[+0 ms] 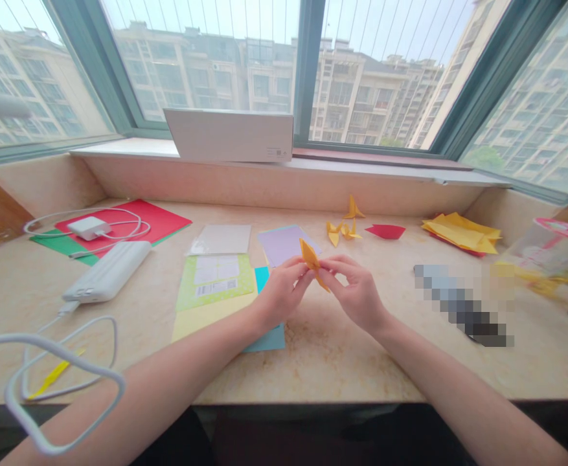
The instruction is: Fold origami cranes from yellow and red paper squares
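Observation:
A small folded yellow origami paper point(309, 254) is pinched between both hands, held a little above the counter with its pointed end up. My left hand point(286, 285) grips its left side with thumb and fingers. On the opposite side, my right hand point(356, 285) is closed on the same paper. Beyond the hands lie several yellow folded paper pieces point(342, 232), one standing farther back, and a red folded paper point(385, 231). Just behind the left hand is a lilac paper sheet point(286, 243); a blue sheet point(269, 339) shows partly under my left forearm.
At left are red sheets point(167, 217), a white charger point(89, 226), a power bank point(109, 275) and a looping white cable point(65, 343). A paper packet point(218, 281) lies mid-left. Yellow sheets point(461, 233), a pixelated object point(458, 307) and a clear cup point(553, 249) are at right.

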`<action>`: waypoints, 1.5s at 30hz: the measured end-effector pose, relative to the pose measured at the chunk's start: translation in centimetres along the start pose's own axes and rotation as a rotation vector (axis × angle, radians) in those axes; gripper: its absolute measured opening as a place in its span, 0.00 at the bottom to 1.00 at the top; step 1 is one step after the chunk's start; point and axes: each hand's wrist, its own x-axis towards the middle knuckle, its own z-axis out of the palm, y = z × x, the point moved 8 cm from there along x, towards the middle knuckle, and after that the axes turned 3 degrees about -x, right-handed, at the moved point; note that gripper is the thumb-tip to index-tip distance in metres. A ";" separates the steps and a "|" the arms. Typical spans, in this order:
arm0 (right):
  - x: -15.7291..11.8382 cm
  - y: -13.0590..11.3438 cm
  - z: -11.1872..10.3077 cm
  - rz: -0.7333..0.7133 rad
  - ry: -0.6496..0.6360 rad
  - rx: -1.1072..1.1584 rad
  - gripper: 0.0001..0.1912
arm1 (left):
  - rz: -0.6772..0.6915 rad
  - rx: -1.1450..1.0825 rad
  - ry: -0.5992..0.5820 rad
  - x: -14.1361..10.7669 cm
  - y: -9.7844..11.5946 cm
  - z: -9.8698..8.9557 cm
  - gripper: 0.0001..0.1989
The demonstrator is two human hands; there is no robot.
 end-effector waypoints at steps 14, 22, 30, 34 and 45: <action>0.0 2.4 1.6 0.278 -0.202 0.378 0.17 | -0.045 -0.039 0.031 0.1 0.1 -0.5 0.14; -0.2 2.9 2.0 0.415 -0.244 0.509 0.20 | -0.021 0.007 0.001 0.0 -0.1 -0.1 0.14; 0.0 2.7 1.2 0.277 -0.112 0.425 0.15 | -0.030 0.026 0.007 0.0 0.1 -0.4 0.14; 0.0 1.7 0.8 0.152 -0.111 0.279 0.07 | -0.035 0.053 0.026 0.1 0.2 -0.7 0.15; 0.3 2.5 0.3 0.175 -0.053 0.345 0.08 | 0.085 0.039 -0.083 -0.1 1.3 0.3 0.12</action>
